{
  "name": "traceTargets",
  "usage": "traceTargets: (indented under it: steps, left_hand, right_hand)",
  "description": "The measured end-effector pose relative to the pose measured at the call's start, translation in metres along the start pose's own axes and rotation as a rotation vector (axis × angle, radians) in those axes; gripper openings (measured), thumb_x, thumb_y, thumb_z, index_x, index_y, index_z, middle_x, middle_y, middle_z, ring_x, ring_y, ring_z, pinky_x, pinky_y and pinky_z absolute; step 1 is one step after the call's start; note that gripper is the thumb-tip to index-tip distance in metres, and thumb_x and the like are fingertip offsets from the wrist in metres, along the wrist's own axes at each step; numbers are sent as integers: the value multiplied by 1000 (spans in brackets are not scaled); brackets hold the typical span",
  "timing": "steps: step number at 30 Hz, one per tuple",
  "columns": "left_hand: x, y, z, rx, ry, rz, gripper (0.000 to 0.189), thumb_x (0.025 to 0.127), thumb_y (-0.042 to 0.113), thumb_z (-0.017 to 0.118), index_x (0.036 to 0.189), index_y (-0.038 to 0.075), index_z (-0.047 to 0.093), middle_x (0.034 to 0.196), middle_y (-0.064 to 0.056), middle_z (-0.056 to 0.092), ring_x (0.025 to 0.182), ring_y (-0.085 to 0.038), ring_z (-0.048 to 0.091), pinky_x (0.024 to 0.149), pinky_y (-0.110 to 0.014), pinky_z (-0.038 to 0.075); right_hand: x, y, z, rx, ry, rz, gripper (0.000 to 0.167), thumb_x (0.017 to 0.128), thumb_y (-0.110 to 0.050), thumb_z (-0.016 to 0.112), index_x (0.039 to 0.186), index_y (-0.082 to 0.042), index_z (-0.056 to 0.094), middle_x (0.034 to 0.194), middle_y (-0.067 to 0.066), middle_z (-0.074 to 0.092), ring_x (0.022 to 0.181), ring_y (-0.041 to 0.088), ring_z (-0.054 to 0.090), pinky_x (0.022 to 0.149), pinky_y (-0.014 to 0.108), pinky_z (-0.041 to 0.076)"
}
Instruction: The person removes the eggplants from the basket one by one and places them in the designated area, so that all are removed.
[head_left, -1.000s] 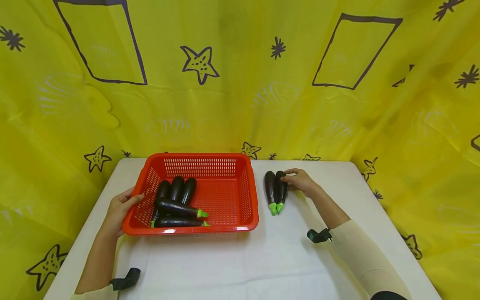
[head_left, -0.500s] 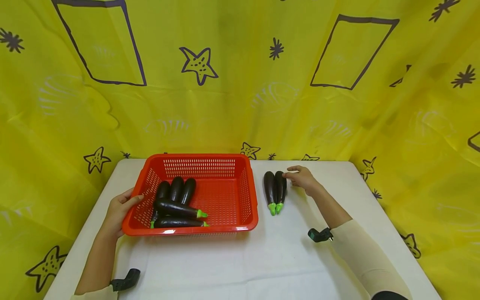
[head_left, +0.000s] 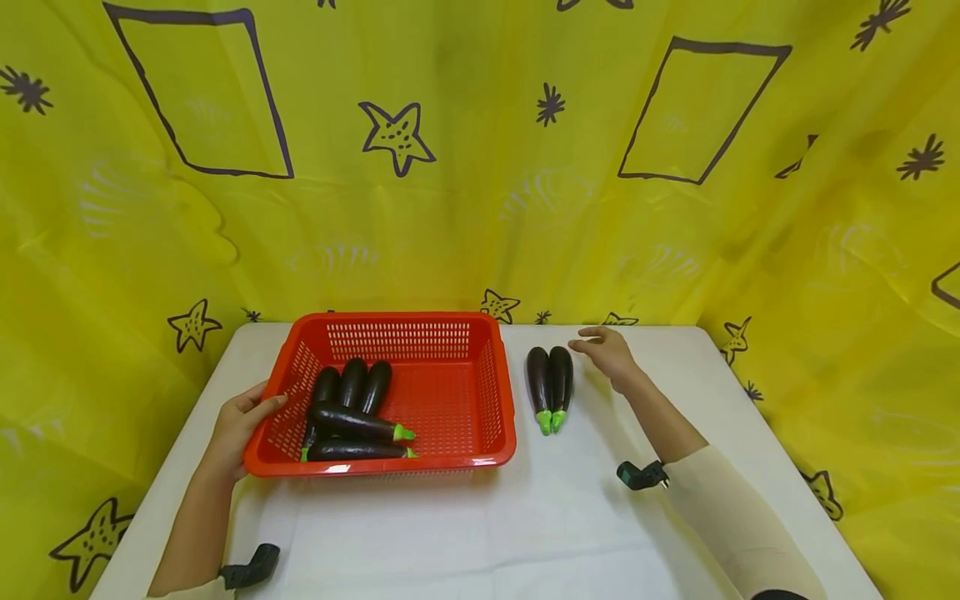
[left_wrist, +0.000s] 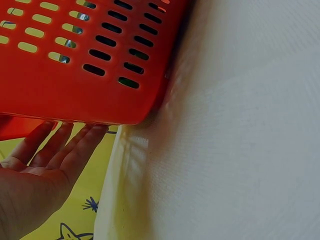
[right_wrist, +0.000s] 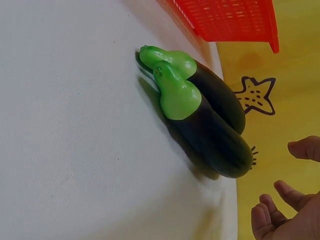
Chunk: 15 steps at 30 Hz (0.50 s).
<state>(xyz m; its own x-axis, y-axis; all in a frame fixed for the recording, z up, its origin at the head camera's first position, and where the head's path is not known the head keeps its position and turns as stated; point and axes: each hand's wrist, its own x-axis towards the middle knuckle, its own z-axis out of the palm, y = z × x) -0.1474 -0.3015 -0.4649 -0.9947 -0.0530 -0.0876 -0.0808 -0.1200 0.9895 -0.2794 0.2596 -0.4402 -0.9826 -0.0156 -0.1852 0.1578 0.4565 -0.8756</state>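
Note:
A red plastic basket stands on the left half of the table, with several dark eggplants bunched on its left side. My left hand holds the basket's left rim, thumb over the edge. In the left wrist view the fingers reach up beneath that rim. Right of the basket, two eggplants lie side by side, green stem ends toward me. Just off their far end is my right hand, holding nothing. The right wrist view shows its thumb and fingers apart, with a gap to the nearer eggplant.
A white cloth covers the table. Behind it and at both sides hangs a yellow curtain with dark drawings, close to the table's back edge. Small black devices are strapped to both forearms.
My right hand has let go of the right-hand eggplant and drawn slightly away from it, its fingers parting. The left hand, the basket and the eggplants keep their places.

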Motion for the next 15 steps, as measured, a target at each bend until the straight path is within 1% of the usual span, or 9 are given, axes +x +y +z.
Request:
traceTargets:
  steps: [2, 4, 9, 12, 15]
  left_hand:
    - [0, 0, 0, 8, 0, -1, 53, 108, 11, 58, 154, -9, 39, 107, 8, 71, 91, -12, 74, 74, -33, 64]
    - [0, 0, 1, 9, -2, 2, 55, 108, 11, 57, 154, -11, 36, 107, 7, 71, 91, -13, 74, 74, -34, 64]
    - [0, 0, 1, 13, 0, -1, 56, 108, 11, 57, 154, -12, 36, 106, 7, 71, 90, -13, 74, 73, -33, 64]
    - [0, 0, 0, 24, 2, -12, 60, 109, 12, 57, 156, -14, 31, 106, 9, 70, 90, -12, 73, 74, -33, 64]
    - [0, -1, 0, 32, 1, -16, 62, 109, 12, 56, 157, -15, 27, 106, 10, 70, 90, -11, 73, 74, -33, 64]
  right_hand:
    - [-2, -2, 1, 0, 8, -10, 59, 105, -24, 65, 151, 8, 45, 143, 34, 49, 135, 48, 46, 112, 60, 40]
    - [-3, -5, 2, 6, 17, -22, 59, 104, -23, 66, 150, 8, 47, 143, 33, 50, 134, 48, 47, 112, 59, 40]
    - [-6, -14, 6, 18, 28, -42, 57, 103, -21, 67, 148, 8, 48, 137, 31, 52, 130, 45, 48, 110, 56, 41]
    - [-9, -20, 9, 31, 24, -52, 56, 103, -21, 67, 148, 8, 48, 135, 30, 53, 129, 45, 48, 110, 56, 40]
    - [-11, -25, 11, 52, 17, -66, 56, 103, -21, 67, 148, 8, 48, 134, 29, 53, 131, 48, 48, 113, 57, 41]
